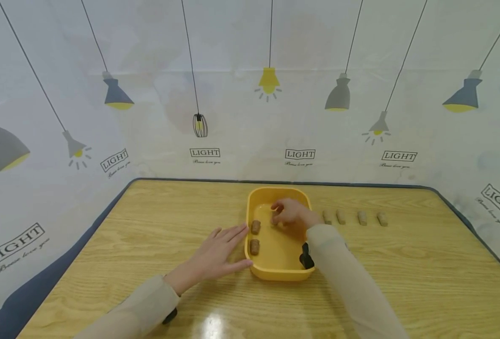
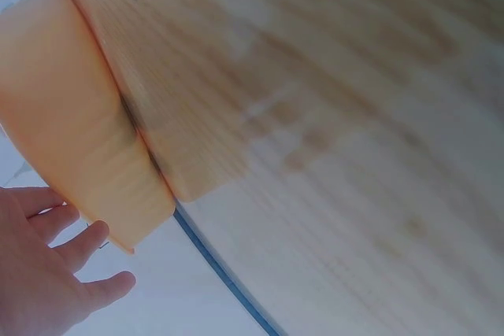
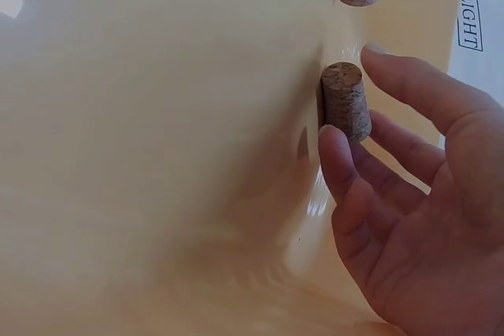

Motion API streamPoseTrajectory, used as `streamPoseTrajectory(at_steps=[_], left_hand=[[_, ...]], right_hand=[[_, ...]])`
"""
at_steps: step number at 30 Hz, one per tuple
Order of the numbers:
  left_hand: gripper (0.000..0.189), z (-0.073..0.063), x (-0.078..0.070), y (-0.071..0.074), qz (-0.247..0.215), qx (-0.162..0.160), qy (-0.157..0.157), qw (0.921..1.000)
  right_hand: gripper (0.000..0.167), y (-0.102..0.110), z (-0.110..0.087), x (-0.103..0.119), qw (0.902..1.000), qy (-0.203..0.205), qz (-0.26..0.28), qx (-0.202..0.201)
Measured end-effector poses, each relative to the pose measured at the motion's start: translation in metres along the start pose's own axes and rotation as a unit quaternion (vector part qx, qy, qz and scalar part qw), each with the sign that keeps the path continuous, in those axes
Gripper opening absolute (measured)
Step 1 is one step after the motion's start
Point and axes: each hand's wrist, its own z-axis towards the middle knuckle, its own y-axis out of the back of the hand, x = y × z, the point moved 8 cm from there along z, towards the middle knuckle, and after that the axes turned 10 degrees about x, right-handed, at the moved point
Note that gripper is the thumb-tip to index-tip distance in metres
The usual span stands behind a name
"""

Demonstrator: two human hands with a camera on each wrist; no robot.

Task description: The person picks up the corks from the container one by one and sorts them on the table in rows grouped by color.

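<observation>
A yellow plastic tray [image 1: 281, 274] stands on the wooden table. Inside it, my right hand [image 1: 292, 213] has its thumb and fingers curled around a brown cork [image 3: 346, 104]; the thumb tip overlaps the cork's lower end, while the index finger stands off its top. Two more corks, one nearer [image 1: 254, 247] and one farther [image 1: 256, 227], are along the tray's left side. Against the outer left rim, my left hand [image 1: 216, 254] reaches with fairly straight fingers, thumb spread toward the near corner. In the left wrist view its fingertips overlap the tray's edge [image 2: 87, 123].
Several corks [image 1: 362, 218] form a row on the table [image 1: 419, 263] to the right of the tray, beyond my right forearm. A wall covering printed with lamps [image 1: 233, 94] rises behind the table's dark far edge. A black wrist strap piece [image 1: 306, 258] overlaps the tray's right wall.
</observation>
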Motion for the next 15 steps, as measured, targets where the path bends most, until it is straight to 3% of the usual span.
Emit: streamPoseTrajectory(at_steps=[15], left_hand=[[0.079, -0.0006, -0.0019, 0.0019, -0.004, -0.002, -0.001, 1.0000]], right_hand=[[0.041, -0.0001, 0.0009, -0.0023, 0.9988, -0.017, -0.045, -0.008]])
